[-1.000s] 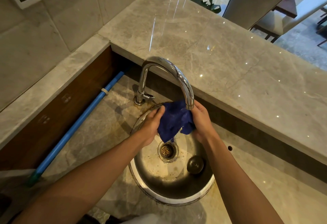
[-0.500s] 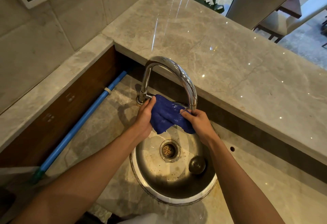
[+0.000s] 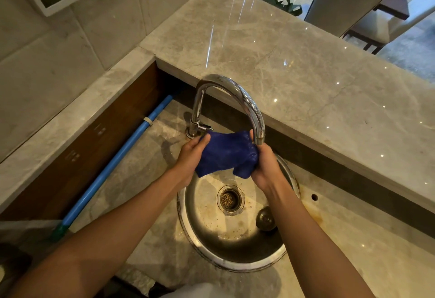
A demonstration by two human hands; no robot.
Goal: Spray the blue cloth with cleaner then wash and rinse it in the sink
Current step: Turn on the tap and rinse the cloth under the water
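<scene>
The blue cloth (image 3: 225,154) is bunched and stretched between both hands, just under the spout of the chrome tap (image 3: 237,99). My left hand (image 3: 191,156) grips its left end and my right hand (image 3: 265,165) grips its right end. Both are held over the far rim of the round steel sink (image 3: 200,234). Whether water runs from the spout is not discernible. The sink floor looks wet and foamy around the drain strainer (image 3: 230,198).
A dark round plug (image 3: 265,219) lies in the sink right of the drain. A raised marble counter (image 3: 306,71) runs behind the tap. A blue pipe (image 3: 117,161) lies along the wooden wall at left. A small hole (image 3: 314,197) sits in the counter right of the sink.
Both hands have lifted the cloth up and back toward the tap's base and spread it wider between them; before, it hung bunched lower over the drain.
</scene>
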